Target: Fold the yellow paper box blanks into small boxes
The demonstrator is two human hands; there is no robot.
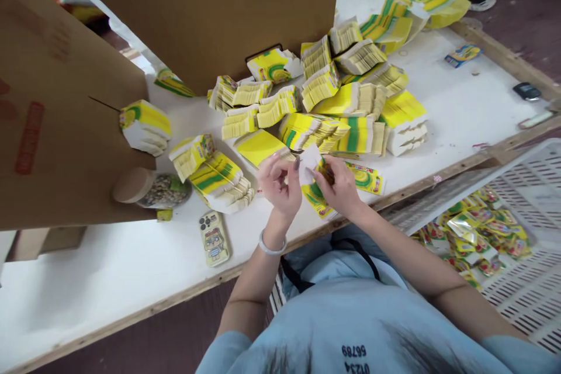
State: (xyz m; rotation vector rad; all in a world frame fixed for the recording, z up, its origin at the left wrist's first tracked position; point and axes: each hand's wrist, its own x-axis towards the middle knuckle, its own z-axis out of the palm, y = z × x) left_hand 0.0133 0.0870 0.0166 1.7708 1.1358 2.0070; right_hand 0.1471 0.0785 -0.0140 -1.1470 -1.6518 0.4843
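Observation:
In front of my body I hold a small yellow-and-green carton with a white flap (310,162) turned up. My right hand (339,188) is closed round the carton, its thumb against the flap. My left hand (281,186), wearing a pale bangle, has its fingers curled, with thumb and fingertip pinched at the flap's left edge. Under my right hand lies a flat printed yellow card (319,201), and another yellow printed piece (368,180) lies just right of it. Beyond my hands are stacks of folded yellow cartons (313,131).
Tall brown cardboard boxes (210,11) stand at the back and left. A lidded jar (153,188) lies near a phone (214,238). To my right, a white plastic crate (543,210) contains many yellow packs. A blue box (463,55) and a dark object (526,92) lie farther right.

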